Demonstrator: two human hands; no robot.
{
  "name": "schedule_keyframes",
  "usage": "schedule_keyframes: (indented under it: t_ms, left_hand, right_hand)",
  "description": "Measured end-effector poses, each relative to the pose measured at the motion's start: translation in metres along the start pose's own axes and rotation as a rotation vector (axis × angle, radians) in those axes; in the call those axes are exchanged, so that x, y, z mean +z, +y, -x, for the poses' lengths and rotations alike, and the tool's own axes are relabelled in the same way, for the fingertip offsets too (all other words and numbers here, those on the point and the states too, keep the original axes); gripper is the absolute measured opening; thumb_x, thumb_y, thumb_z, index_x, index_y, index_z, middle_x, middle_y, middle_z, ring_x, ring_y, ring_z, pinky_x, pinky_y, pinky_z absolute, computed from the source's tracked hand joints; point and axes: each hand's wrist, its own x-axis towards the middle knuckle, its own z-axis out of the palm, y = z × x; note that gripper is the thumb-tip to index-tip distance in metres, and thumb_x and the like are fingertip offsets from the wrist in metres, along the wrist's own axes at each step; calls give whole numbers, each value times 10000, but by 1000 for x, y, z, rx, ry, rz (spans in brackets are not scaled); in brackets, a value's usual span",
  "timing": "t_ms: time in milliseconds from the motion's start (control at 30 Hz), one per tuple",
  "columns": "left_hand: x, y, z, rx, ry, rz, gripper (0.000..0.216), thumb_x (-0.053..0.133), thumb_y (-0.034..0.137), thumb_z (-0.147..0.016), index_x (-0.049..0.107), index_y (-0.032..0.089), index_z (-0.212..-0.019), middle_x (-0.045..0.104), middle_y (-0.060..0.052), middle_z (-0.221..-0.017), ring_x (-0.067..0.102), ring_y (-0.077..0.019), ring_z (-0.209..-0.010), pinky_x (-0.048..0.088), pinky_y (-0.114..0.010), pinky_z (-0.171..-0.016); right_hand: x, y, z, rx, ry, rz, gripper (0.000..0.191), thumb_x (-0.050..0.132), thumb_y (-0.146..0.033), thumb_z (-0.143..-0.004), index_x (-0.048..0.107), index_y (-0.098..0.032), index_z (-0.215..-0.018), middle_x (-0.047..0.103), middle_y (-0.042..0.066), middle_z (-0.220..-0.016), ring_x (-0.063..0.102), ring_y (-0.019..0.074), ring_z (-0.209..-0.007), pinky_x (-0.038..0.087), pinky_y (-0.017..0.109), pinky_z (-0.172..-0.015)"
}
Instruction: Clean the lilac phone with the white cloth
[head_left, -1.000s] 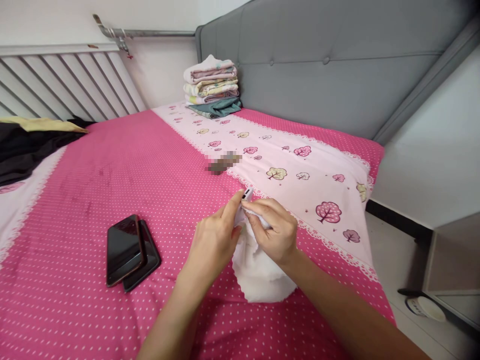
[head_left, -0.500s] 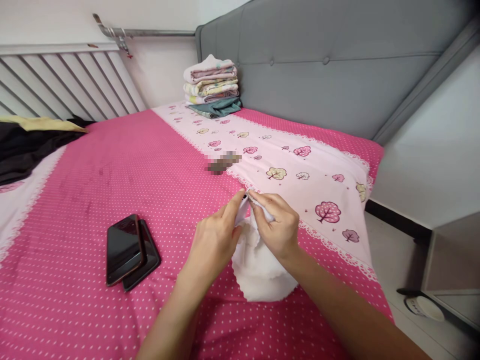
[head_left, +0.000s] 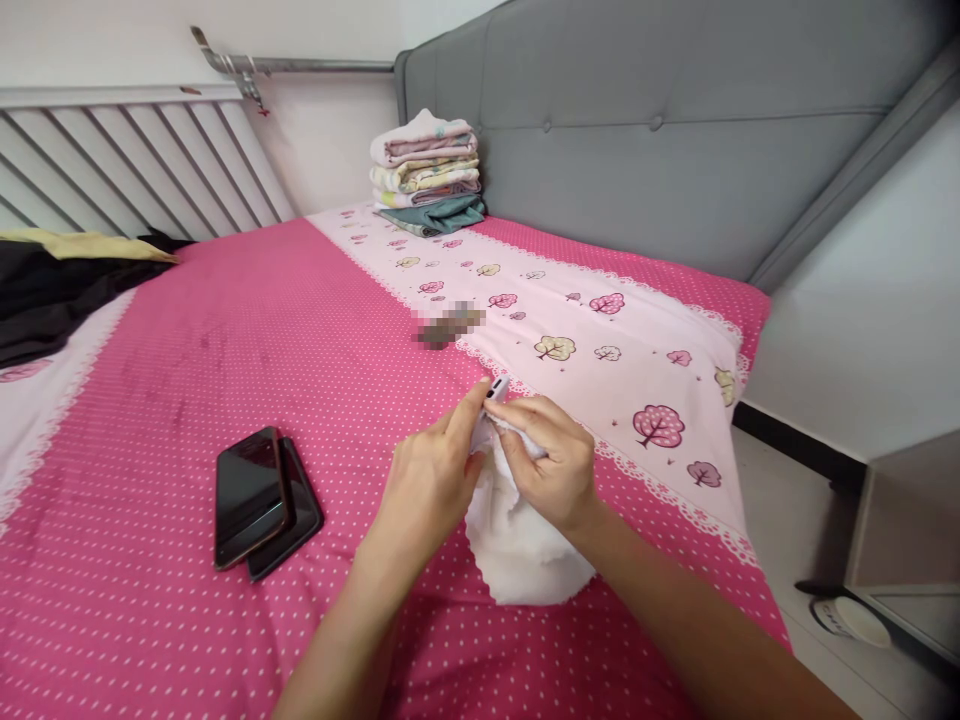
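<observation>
My left hand (head_left: 431, 478) is closed around a slim, pale device (head_left: 498, 387) with dark openings at its end. Most of the device is hidden by my fingers and the cloth, so its exact kind is unclear. My right hand (head_left: 553, 462) pinches a white cloth (head_left: 534, 555) with a wavy edge, its fingertips pressed against the device just below the end. The rest of the cloth hangs below both hands, over the bed. Two dark phones (head_left: 251, 495) lie to the left of my left hand, one partly on top of the other.
The pink dotted bedsheet (head_left: 300, 330) spreads under everything. A stack of folded cloths (head_left: 425, 165) stands by the grey headboard (head_left: 637, 170). Dark and yellow fabric (head_left: 67, 295) lies at the left. A blurred-out object (head_left: 448, 327) rests ahead of my hands.
The fingers of my right hand have slid slightly left and down with the cloth, uncovering the end of the pale device. My left hand has hardly moved.
</observation>
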Motion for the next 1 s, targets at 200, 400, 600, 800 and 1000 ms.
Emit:
schedule_keyframes:
  t_ms: [200, 400, 600, 800, 1000]
  left_hand:
    - [0, 0, -1, -12, 0, 25, 661, 558, 113, -770, 331, 268, -1371, 690, -1, -836, 658, -197, -654, 427, -256, -531]
    - [0, -4, -1, -19, -3, 65, 653, 535, 95, -753, 358, 267, -1358, 697, -11, -888, 668, -205, -691, 449, -272, -566]
    - [-2, -6, -1, -26, -15, 56, 643, 560, 113, -765, 363, 266, -1357, 705, -14, -888, 682, -220, -717, 450, -275, -565]
    - [-2, -3, -1, -13, -41, 44, 660, 615, 163, -785, 335, 295, -1367, 705, -9, -914, 688, -228, -715, 452, -280, -562]
    - [-1, -2, 0, 25, -43, 58, 641, 614, 186, -810, 324, 304, -1369, 699, -5, -926, 681, -213, -696, 456, -279, -566]
  right_hand:
    - [1, -3, 0, -69, -4, -44, 302, 495, -84, -843, 687, -197, -1047, 685, 68, -907, 659, 146, -819, 563, 275, -724]
    - [2, -5, 0, -113, -19, -69, 289, 517, -63, -829, 690, -184, -1026, 686, 67, -878, 659, 145, -796, 565, 270, -682]
    - [3, -5, 3, -135, -23, 1, 300, 507, -86, -844, 687, -221, -1043, 691, 41, -867, 658, 130, -759, 563, 251, -650]
    - [2, -1, 3, -90, 72, 127, 322, 511, -64, -827, 694, -222, -1039, 687, 47, -881, 660, 138, -787, 559, 260, -703]
    - [-2, 8, -4, 75, 144, 162, 316, 493, -87, -840, 701, -244, -1020, 697, 40, -908, 660, 159, -847, 555, 311, -786]
